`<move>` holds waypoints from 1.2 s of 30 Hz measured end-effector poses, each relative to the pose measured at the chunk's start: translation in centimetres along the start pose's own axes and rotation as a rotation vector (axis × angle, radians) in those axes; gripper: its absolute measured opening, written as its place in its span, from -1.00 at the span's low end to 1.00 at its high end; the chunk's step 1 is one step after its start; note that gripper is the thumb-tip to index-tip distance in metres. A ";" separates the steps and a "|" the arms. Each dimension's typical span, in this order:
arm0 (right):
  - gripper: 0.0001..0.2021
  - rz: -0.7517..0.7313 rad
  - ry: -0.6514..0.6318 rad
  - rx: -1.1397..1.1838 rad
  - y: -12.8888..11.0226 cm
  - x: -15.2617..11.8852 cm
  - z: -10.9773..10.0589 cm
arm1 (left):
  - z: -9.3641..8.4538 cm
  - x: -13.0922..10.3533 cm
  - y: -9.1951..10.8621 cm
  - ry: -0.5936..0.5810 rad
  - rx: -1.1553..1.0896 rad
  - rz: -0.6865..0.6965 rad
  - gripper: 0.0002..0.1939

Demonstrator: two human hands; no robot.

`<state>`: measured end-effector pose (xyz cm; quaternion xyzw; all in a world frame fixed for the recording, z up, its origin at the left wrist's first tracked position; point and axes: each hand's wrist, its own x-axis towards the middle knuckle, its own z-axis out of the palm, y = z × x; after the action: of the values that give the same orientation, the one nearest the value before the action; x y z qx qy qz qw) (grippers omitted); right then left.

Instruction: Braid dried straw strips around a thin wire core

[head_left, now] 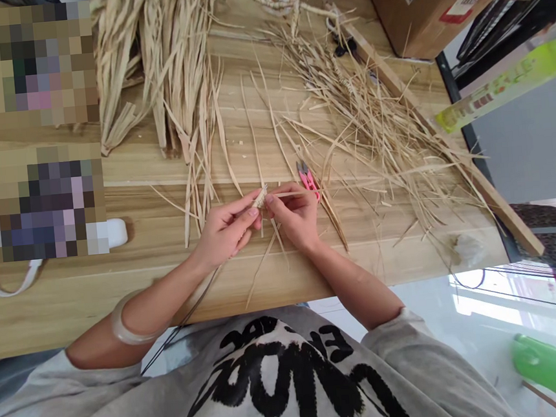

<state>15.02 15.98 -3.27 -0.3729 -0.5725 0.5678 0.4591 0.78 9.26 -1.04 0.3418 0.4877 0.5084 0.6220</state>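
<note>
A small woven straw piece (260, 200) sits between my hands over the wooden table (169, 296). My left hand (228, 228) pinches it between thumb and fingers, and dark thin cords trail from below this hand toward my lap. My right hand (295, 213) is closed at the piece's right end, with a pale straw strand running across its fingers. Just beyond the right hand lie pink-handled snips (308, 180), blades pointing away from me. Loose straw strips lie under and around both hands.
Long straw bundles (168, 62) cover the back left. Thin straw scraps (362, 117) are heaped at the right, beside a wooden strip (491, 196). A cardboard box (430, 7) stands at the back right, near a yellow-green bottle (505, 85). Black scissors (345, 47) lie near the strip.
</note>
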 end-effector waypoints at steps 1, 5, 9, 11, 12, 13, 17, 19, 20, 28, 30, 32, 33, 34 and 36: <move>-0.64 0.013 -0.004 0.025 0.0 0.1 0.0 | 0.0 0.0 0.0 -0.006 -0.002 0.001 -0.50; -0.62 0.064 -0.020 0.133 0.3 0.6 -0.2 | -0.1 0.0 -0.1 -0.028 -0.033 -0.001 -0.50; -0.66 0.134 -0.075 0.234 0.8 0.9 -0.4 | -0.1 0.0 0.0 -0.050 -0.064 -0.018 -0.48; -0.65 0.154 -0.079 0.281 0.9 1.0 -0.4 | -0.1 0.0 0.0 -0.055 -0.081 -0.016 -0.49; -0.63 0.157 -0.068 0.299 0.9 1.0 -0.5 | -0.1 0.0 0.0 -0.057 -0.086 -0.017 -0.49; -0.60 0.153 -0.049 0.310 1.0 1.0 -0.5 | -0.1 0.0 0.0 -0.058 -0.087 -0.021 -0.49; -0.51 0.098 0.044 0.263 1.3 1.3 -0.7 | -0.1 0.0 0.0 -0.057 -0.071 -0.033 -0.47; -0.53 0.085 0.056 0.220 1.5 1.4 -0.9 | -0.1 0.0 0.0 -0.057 -0.071 -0.034 -0.46; -0.55 0.084 0.050 0.204 1.5 1.5 -0.9 | -0.1 0.0 0.0 -0.057 -0.074 -0.035 -0.45; -0.56 0.152 0.099 0.381 0.1 1.3 -0.9 | -0.2 0.1 0.1 -0.052 -0.068 -0.042 -0.40; -0.52 0.178 0.126 0.418 -0.3 1.4 -0.8 | -0.2 0.1 0.1 -0.045 -0.072 -0.042 -0.38; -0.49 0.176 0.159 0.421 -0.4 1.6 -0.9 | -0.2 0.0 0.1 -0.043 -0.076 -0.043 -0.38; -0.49 0.166 0.183 0.413 -0.4 1.6 -0.9 | -0.2 0.0 0.1 -0.044 -0.077 -0.044 -0.38; -0.49 0.150 0.207 0.401 -0.4 1.7 -0.9 | -0.2 0.0 0.1 -0.044 -0.078 -0.045 -0.38; -0.52 0.107 0.246 0.367 -0.3 1.7 -1.0 | -0.2 0.0 0.0 -0.048 -0.077 -0.046 -0.39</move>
<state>15.45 17.91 -2.88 -0.3795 -0.3787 0.6363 0.5546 0.60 9.29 -1.06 0.3184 0.4602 0.5041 0.6578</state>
